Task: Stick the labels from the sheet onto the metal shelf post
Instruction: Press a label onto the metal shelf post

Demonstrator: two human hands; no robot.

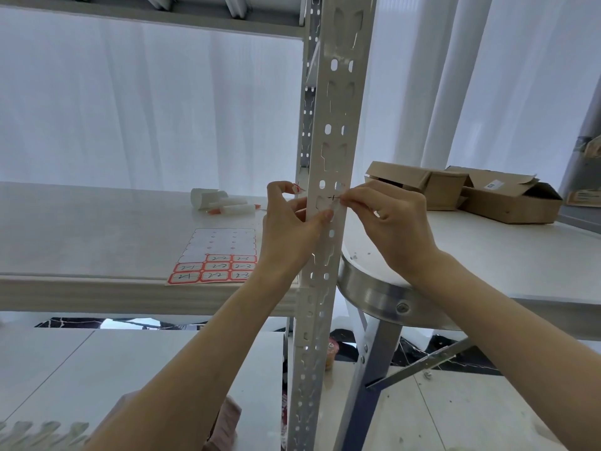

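A white perforated metal shelf post (335,102) runs up the middle of the view. A small label (332,200) with dark handwriting lies against its front face at hand height. My right hand (388,219) pinches the label's right edge with thumb and forefinger. My left hand (289,222) wraps the post's left edge, thumb pressed on the face just below the label. The label sheet (216,257) lies flat on the shelf board to the left; its top rows are peeled bare and red-bordered handwritten labels fill the bottom rows.
White tubes and a small white cup (218,201) lie on the shelf board (97,222) behind the sheet. A round metal-rimmed table (487,265) on the right carries open cardboard boxes (461,192). An upper shelf (146,14) spans the top left.
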